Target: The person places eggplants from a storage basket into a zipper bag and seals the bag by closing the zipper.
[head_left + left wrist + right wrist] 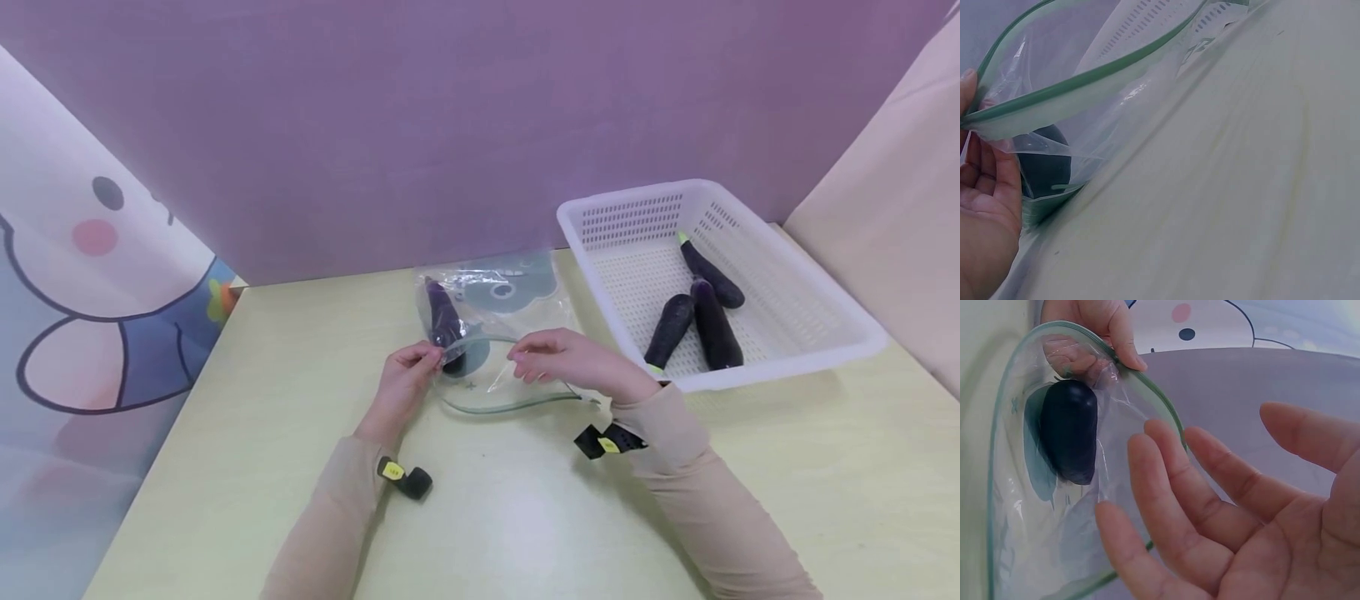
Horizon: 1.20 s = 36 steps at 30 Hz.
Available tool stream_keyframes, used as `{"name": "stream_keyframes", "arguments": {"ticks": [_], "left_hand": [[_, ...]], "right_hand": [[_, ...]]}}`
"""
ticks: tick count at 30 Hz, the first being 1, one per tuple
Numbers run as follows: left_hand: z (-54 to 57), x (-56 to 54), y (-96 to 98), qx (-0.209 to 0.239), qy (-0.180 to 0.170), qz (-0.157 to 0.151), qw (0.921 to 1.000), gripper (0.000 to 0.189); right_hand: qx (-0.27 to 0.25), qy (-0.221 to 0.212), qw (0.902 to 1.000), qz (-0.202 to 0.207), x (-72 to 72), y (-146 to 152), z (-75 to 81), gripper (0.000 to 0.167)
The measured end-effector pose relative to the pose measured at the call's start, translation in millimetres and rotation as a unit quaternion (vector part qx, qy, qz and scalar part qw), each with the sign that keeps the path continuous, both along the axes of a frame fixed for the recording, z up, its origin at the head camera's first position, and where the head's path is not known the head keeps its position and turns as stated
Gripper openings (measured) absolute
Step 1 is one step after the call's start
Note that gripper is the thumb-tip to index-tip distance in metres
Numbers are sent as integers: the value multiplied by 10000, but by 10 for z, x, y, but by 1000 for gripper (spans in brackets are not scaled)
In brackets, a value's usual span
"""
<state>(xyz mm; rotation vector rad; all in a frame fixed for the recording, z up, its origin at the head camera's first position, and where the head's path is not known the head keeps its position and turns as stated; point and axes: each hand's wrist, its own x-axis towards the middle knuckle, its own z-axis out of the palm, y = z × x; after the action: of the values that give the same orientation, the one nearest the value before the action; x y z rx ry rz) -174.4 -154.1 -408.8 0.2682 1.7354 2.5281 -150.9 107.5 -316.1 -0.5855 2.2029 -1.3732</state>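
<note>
A clear zip-top bag (517, 304) with a green-edged mouth and a printed cartoon lies on the table, its mouth spread wide. Inside it, toward the left side, is a dark purple eggplant (444, 317); the right wrist view looks in through the mouth at this eggplant (1069, 431). My left hand (405, 383) pinches the left end of the bag's rim between thumb and fingers. Over the right part of the mouth is my right hand (566, 360), its fingers loosely bent and spread, holding nothing, with fingertips close to the green rim (1166, 403).
At the back right stands a white perforated plastic basket (637, 279) holding three more eggplants (716, 329). The pale wooden table (480, 517) runs back to a purple wall covering (390, 150). A cartoon-printed cloth (82, 333) hangs on the left.
</note>
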Motion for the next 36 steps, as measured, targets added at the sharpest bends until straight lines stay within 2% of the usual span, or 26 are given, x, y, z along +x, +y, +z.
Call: {"name": "stream_keyframes", "arguments": {"ticks": [9, 14, 20, 24, 30, 33, 36], "left_hand": [[-10, -20, 11, -51, 36, 21, 10000, 34], [-4, -20, 6, -31, -22, 42, 10000, 36], [14, -10, 7, -73, -138, 63, 9999, 42], [9, -13, 8, -28, -141, 63, 9999, 39], [19, -10, 5, 26, -219, 73, 9997, 37], [21, -6, -1, 18, -275, 63, 9996, 38], [32, -4, 1, 7, -320, 81, 9995, 39]], "right_hand": [[-10, -61, 10000, 63, 4, 83, 74, 34], [204, 130, 9996, 169, -7, 125, 180, 34], [350, 309, 9989, 98, -33, 206, 343, 33], [180, 313, 9992, -176, -57, 331, 490, 33], [-508, 69, 9948, -876, -146, 558, 630, 35], [-954, -182, 9865, -1321, -199, 664, 643, 33], [-1617, -616, 9710, -1651, -270, 770, 640, 23]]}}
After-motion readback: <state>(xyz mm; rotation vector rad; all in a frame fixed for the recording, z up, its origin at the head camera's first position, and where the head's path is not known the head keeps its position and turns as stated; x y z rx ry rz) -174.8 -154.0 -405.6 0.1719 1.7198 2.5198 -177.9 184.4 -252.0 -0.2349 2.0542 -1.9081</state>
